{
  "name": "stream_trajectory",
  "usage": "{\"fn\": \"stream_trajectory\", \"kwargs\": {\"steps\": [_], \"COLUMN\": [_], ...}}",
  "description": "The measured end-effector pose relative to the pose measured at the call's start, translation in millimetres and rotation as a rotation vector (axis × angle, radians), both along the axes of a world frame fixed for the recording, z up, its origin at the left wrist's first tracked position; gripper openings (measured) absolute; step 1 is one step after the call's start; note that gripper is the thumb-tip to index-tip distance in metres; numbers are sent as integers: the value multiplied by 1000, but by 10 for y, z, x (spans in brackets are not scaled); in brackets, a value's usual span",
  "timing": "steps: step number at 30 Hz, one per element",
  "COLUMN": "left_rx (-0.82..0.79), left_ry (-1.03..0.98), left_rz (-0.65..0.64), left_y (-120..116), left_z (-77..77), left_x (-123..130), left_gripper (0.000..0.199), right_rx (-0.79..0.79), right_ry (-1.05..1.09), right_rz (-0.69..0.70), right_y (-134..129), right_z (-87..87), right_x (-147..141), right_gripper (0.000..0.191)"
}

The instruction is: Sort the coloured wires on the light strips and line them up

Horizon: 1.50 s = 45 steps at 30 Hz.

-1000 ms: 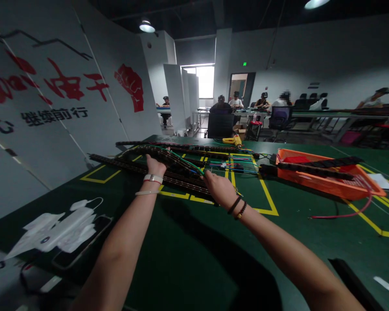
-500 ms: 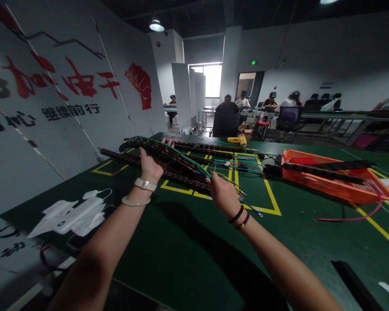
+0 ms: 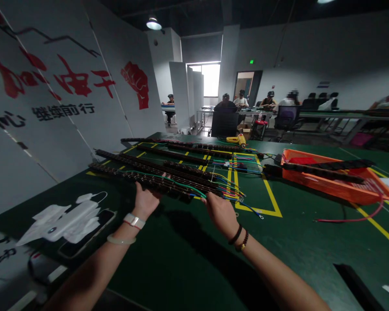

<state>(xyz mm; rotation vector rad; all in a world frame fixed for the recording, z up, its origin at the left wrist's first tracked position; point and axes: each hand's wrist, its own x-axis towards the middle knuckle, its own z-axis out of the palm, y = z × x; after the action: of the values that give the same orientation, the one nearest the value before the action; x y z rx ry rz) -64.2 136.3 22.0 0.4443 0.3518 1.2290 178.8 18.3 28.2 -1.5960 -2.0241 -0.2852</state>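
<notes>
A dark wire harness (image 3: 142, 177) with a green wire along it lies low at the near side of other long dark harnesses (image 3: 129, 160) on the green table. My left hand (image 3: 146, 201) is under and around its middle, thumb on the near side, most fingers hidden behind it. My right hand (image 3: 218, 209) is closed on its right end, where green and blue wires show. Colored wire ends with ring terminals (image 3: 261, 217) fan out to the right of that hand.
An orange basket (image 3: 337, 188) holding dark harnesses stands at right, with a yellow heat gun (image 3: 239, 140) behind. White tissues with a white device (image 3: 61, 223) and a phone (image 3: 87, 233) lie at left. A black strip (image 3: 356, 285) is near right. People sit at far tables.
The harness in my hands has come down and toward me, beside the others on the table. My left hand has moved down; my right hand has lowered slightly.
</notes>
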Motion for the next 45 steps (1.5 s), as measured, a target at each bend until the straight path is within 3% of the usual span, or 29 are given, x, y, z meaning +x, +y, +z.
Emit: {"fn": "stream_trajectory", "kwargs": {"steps": [3, 8, 10, 12, 16, 19, 27, 33, 38, 42, 45], "left_rx": [-222, -357, -282, -171, 9, 79, 7, 97, 110, 80, 49], "left_ry": [262, 511, 601, 671, 708, 662, 634, 597, 547, 526, 514], "left_rz": [-70, -797, -1062, -1238, -1402, -1435, -1262, -1200, -1201, -1173, -1241], "left_y": [-350, -1140, -1352, -1474, -1535, -1513, -1415, -1363, -1353, -1342, -1314], "left_z": [-205, -449, -499, -521, -512, -517, -672, -770, -807, -825, -837], "left_x": [53, 213, 336, 504, 906, 1189, 1657, 1658, 1603, 1591, 1593], "left_gripper": [84, 81, 69, 57, 40, 36, 39, 39, 38, 38, 41], "right_rx": [-62, -265, -328, -367, -361, -339, -352, -440, -554, -523, -499], "right_ry": [-60, -127, -115, -119, -76, 95, 456, 359, 306, 312, 328], "right_rz": [-43, -81, -87, -53, 45, 71, 107, 24, 50, 79, 67], "right_y": [-93, -243, -279, -295, -308, -347, -428, -356, -325, -317, -309], "right_z": [13, -163, -309, -472, -753, -867, -1019, -1070, -978, -930, -926], "right_x": [145, 422, 483, 518, 585, 674, 828, 847, 835, 780, 755], "right_gripper": [24, 22, 22, 21, 13, 18, 32, 38, 43, 33, 30]}}
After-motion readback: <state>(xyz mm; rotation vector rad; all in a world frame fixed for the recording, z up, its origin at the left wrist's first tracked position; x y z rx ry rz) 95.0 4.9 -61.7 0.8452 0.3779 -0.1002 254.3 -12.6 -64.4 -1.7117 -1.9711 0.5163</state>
